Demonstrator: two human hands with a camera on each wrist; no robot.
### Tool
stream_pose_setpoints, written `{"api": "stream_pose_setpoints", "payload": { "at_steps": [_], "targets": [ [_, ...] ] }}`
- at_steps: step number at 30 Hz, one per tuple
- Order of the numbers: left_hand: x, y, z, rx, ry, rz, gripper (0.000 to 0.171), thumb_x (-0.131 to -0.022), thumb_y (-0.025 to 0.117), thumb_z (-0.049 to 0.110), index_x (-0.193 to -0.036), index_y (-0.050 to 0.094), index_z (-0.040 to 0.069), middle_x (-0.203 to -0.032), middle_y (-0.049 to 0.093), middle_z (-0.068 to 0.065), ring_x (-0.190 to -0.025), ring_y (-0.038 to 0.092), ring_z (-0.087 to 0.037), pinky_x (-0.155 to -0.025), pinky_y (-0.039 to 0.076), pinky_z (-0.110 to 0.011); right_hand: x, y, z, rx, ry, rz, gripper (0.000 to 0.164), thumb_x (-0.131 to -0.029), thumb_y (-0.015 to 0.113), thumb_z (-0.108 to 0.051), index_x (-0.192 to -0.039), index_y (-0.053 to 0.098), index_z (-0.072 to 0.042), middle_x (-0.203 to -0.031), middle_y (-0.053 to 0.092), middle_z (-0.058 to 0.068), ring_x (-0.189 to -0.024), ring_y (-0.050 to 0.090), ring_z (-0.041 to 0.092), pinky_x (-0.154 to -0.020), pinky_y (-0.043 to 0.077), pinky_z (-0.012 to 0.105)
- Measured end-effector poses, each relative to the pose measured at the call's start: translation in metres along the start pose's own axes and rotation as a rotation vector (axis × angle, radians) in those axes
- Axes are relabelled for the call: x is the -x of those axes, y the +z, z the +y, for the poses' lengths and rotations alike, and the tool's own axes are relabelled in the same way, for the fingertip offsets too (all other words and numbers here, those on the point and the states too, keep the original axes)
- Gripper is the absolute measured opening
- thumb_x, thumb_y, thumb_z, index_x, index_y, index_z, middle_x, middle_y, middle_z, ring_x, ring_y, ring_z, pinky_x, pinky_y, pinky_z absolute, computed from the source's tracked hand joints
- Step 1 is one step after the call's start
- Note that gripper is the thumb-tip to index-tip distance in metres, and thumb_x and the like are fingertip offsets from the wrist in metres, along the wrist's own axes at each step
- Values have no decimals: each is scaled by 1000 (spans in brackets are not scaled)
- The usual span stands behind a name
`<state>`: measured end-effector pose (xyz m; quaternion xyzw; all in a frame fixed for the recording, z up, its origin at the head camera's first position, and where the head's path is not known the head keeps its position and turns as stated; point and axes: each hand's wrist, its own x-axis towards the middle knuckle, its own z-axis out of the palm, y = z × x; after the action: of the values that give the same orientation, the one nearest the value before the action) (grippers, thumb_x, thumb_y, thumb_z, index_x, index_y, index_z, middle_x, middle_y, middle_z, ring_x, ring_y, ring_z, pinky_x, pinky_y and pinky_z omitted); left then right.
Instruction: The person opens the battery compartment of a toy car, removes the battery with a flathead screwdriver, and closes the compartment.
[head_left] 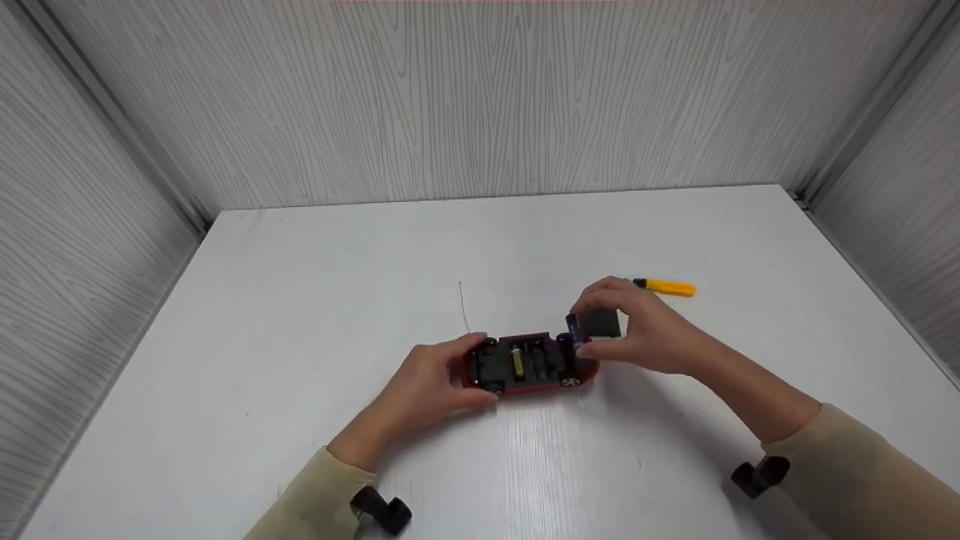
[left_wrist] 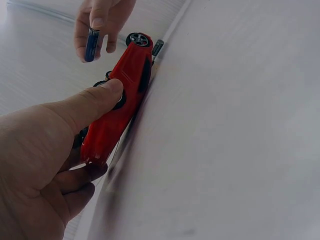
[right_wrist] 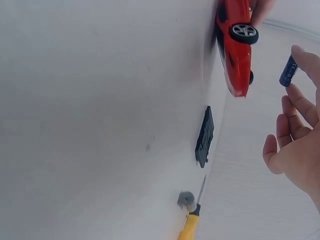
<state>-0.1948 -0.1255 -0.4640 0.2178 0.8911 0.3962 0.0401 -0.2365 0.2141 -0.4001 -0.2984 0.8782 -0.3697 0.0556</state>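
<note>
A red toy car (head_left: 529, 388) lies upside down, its dark underside facing up. Its battery compartment (head_left: 537, 361) is uncovered, and a gold-coloured battery (head_left: 517, 363) sits in it. My left hand (head_left: 431, 379) grips one end of the car, the thumb (left_wrist: 102, 95) on its side by a wheel. Over the opposite end, my right hand (head_left: 649, 330) pinches a dark blue battery (right_wrist: 288, 71) between thumb and finger, raised above the underside. A flat black cover (right_wrist: 204, 137) lies on the table, partly behind the right hand in the head view.
Beyond the right hand lies a screwdriver with a yellow handle (head_left: 671, 287). A small grey round object (right_wrist: 187, 199) is beside it in the right wrist view. From the car a thin antenna wire (head_left: 463, 306) sticks out. Pale wood-grain panels (head_left: 480, 97) border the white table (head_left: 337, 270).
</note>
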Motion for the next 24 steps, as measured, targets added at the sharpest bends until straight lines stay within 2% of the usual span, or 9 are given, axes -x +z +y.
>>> {"api": "stream_pose_setpoints", "payload": {
  "at_steps": [3,7,10,17,24],
  "targets": [
    [0,0,0,-4,4,-1,85,-83,94,38,-156,56,15,-145,66,-3,-132,60,-18,-114,45,-43,3,-6,3,-5,6,15,35,-88,90,-24,-119,74,-26,-128,62,-8,-124,55,25,-102,50,52],
    [0,0,0,-2,0,-2,86,-82,94,38,-155,57,14,-144,66,-4,-131,60,-18,-114,45,-43,8,-12,6,7,14,34,39,-88,90,-24,-122,73,-25,-130,62,-8,-128,54,21,-107,46,57],
    [0,0,0,1,-5,1,86,-81,95,38,-155,57,14,-144,66,-3,-132,60,-18,-114,44,-43,12,-17,8,7,37,44,41,-88,90,-28,-125,72,-26,-133,61,-9,-132,52,20,-105,47,59],
    [0,1,0,10,6,16,84,-81,95,37,-153,59,13,-141,68,-5,-132,61,-21,-114,45,-44,21,-28,22,19,19,77,42,-89,90,-26,-126,71,-25,-135,62,-9,-130,54,25,-107,42,57],
    [0,1,0,10,-10,6,84,-82,94,37,-154,58,15,-143,67,-4,-134,60,-19,-116,44,-44,31,-42,35,48,94,111,44,-90,88,-25,-130,70,-22,-135,63,-4,-124,54,34,-107,42,57]
  ]
}}
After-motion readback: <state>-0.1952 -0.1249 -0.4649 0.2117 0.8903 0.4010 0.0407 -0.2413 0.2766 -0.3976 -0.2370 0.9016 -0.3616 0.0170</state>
